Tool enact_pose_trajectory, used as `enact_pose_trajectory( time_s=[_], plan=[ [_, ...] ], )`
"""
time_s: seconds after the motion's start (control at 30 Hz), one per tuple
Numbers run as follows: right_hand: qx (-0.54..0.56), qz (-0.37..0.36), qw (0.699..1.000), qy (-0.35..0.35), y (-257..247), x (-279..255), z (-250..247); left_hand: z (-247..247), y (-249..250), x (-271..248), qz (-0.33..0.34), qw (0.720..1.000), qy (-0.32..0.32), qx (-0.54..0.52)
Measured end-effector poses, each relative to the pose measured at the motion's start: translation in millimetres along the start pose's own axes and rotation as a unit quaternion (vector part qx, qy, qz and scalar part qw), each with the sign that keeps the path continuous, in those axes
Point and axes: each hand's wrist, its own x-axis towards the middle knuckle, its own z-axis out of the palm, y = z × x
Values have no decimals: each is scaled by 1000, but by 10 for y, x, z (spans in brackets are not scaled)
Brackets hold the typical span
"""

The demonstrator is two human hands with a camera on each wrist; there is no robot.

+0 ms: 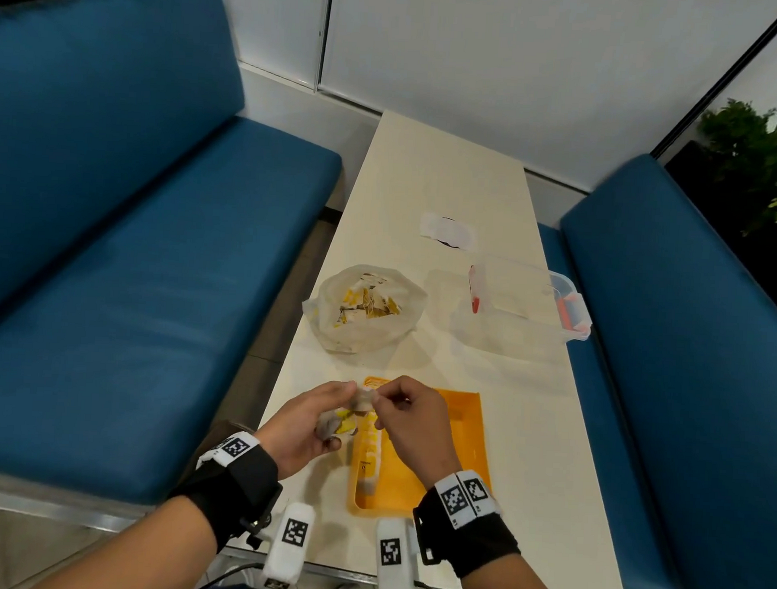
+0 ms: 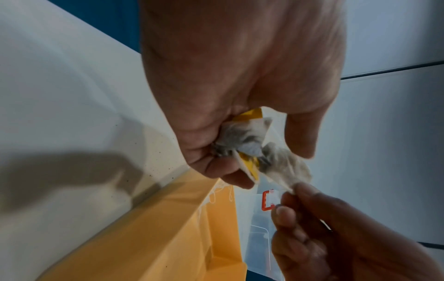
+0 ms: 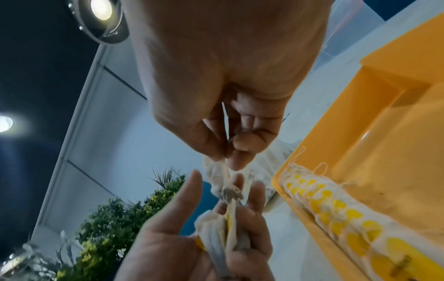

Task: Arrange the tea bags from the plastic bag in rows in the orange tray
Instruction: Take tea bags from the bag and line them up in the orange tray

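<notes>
My left hand (image 1: 312, 418) grips a bunch of tea bags (image 1: 342, 420) above the left edge of the orange tray (image 1: 465, 433). My right hand (image 1: 409, 412) pinches the top of one tea bag (image 1: 365, 396) from that bunch between thumb and forefinger. The left wrist view shows the bunch (image 2: 242, 144) in my curled fingers and the pinched tea bag (image 2: 286, 169) stretched toward the right fingertips (image 2: 286, 213). A row of tea bags (image 1: 367, 451) with yellow tags lies along the tray's left wall, also in the right wrist view as the row (image 3: 341, 211). The plastic bag (image 1: 365, 309) with several more tea bags sits open beyond the tray.
A clear plastic box with red clips (image 1: 526, 301) stands at the table's right edge. A white wrapper (image 1: 446, 229) lies farther back. Blue bench seats (image 1: 133, 236) flank the narrow cream table (image 1: 429, 170). Plants (image 1: 763, 156) stand at the right.
</notes>
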Motion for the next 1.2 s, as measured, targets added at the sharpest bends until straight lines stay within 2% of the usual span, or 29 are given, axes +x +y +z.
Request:
enact_pose_trajectory(
  time_s=[0.07, 0.2, 0.37, 0.63, 0.73, 0.8, 0.9, 1.0, 1.1, 1.2],
  plan=[
    [30, 20, 999, -4, -39, 8, -19, -11, 9, -4, 14, 1000, -13, 25],
    [83, 21, 996, -30, -98, 4, -59, -16, 32, 28, -1, 999, 18, 31],
    [54, -20, 994, -94, -48, 11, -123, 10, 52, 39, -37, 999, -1, -6],
    [-35, -88, 993, -64, 13, 71, -172, 30, 73, 38, -72, 997, -29, -18],
    [6, -71, 996, -48, -17, 84, -222, 11, 66, 45, -81, 997, 1, -8],
    [19, -48, 998, -47, -25, 109, -264, -15, 57, 53, -57, 998, 27, 31],
    [-55, -20, 995, -75, -5, 145, -305, -36, 78, 54, 10, 990, 43, 138],
    [-11, -13, 995, -96, -32, 146, -339, -12, 118, 51, 68, 969, 14, 237],
    [22, -10, 994, -110, -62, 137, -349, 67, 117, 71, 128, 949, -13, 286],
    [50, 13, 994, -100, -22, 136, -316, 85, 108, 95, 161, 932, -9, 324]
  ],
)
